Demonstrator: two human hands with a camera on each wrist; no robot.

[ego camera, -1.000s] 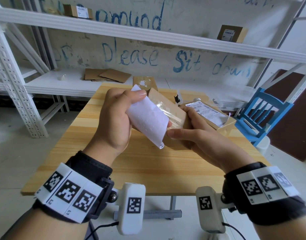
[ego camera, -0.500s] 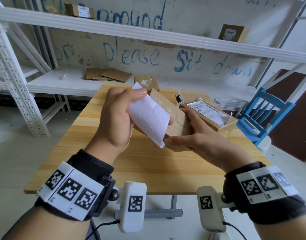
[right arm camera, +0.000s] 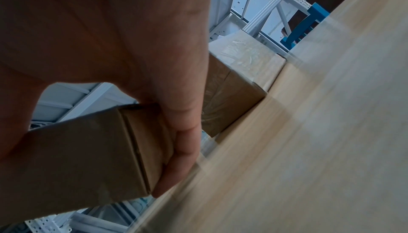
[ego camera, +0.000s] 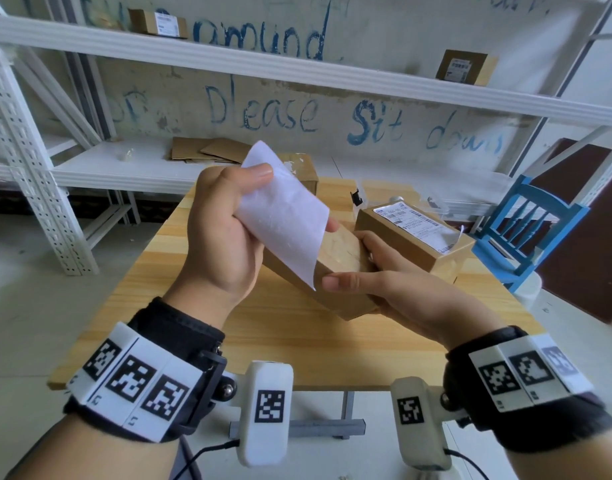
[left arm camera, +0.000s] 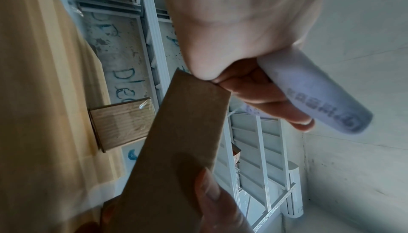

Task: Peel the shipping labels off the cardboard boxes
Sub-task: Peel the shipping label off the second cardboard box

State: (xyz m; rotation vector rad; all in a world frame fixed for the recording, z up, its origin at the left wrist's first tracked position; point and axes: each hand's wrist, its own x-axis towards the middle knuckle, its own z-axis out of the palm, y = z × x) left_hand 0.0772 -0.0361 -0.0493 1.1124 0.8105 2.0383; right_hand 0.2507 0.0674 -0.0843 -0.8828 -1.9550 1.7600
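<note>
Above a wooden table (ego camera: 297, 344) before white shelving, the left hand (ego camera: 225, 237) pinches a curling shipping label (ego camera: 287, 216) between thumb and fingers, while the right hand (ego camera: 394, 289), fingers curled, grips the cardboard box (ego camera: 335, 261). Best practice, arguably: pull low and steadily, bracing the box, so the paper doesn't tear.

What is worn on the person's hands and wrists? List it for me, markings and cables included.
The left hand and right hand are bare, no gloves. Each wrist carries a black strap with a white band of three black-and-white square markers. A rounded white camera unit with one such marker hangs inside each wrist, a thin black cable trailing from it.
</note>
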